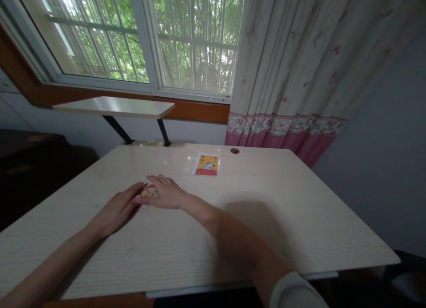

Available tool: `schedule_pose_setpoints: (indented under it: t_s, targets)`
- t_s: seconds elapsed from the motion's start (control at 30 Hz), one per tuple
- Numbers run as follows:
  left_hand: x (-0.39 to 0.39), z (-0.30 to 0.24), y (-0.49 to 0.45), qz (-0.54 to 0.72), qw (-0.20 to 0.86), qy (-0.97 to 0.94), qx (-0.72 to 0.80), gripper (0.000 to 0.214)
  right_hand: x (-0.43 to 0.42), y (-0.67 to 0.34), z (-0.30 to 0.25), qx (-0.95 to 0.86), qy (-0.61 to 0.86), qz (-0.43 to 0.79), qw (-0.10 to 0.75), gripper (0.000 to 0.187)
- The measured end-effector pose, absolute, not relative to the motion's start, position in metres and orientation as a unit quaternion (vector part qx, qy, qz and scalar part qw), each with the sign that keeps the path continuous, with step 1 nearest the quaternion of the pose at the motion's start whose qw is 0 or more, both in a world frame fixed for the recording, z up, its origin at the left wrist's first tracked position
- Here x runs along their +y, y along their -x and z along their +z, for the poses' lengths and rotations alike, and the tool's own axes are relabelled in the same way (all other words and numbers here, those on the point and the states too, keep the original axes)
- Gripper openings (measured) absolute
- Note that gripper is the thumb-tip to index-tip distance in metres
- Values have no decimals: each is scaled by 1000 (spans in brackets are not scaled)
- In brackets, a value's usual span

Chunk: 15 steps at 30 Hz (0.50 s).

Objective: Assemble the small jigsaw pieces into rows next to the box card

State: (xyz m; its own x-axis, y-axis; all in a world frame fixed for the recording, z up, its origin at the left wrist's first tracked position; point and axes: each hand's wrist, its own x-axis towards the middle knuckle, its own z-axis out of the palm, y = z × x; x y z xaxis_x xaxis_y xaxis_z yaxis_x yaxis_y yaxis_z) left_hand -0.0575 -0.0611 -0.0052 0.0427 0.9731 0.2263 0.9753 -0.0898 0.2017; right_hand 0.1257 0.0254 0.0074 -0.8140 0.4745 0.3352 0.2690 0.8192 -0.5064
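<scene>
A small printed piece [150, 191], yellow and red with a cartoon picture, is between my two hands on the desk, left of the middle. I cannot tell whether it is one piece or a stack. My right hand [166, 193] reaches around its right side, thumb toward me and fingers on the far edge. My left hand [122, 207] presses against its left side, fingers close together. Both hands hide part of its rim. Further back, to the right, a flat card [207, 165] with a white cartoon animal on yellow and red lies apart from my hands.
The pale wooden desk [299, 210] has a round cable hole [234, 151] at the back. A raised shelf [116, 106] on dark brackets stands over the back left corner. Behind are a barred window [196, 46] and a patterned curtain [282, 77].
</scene>
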Motion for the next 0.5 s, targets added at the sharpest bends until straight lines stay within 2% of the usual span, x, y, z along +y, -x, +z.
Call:
schedule_pose_setpoints:
  t_s: [0.2, 0.33, 0.5]
  targets:
    - [-40, 26, -6, -136, 35, 764, -630, 48, 64, -214, 23, -866, 212, 347, 292, 51]
    - [0, 29, -94, -124, 20, 809, -574, 49, 83, -278, 20, -815, 270, 406, 312, 52]
    - [48, 9, -144, -101, 9, 775, -624, 53, 92, -345, 12, -793, 327, 403, 319, 51]
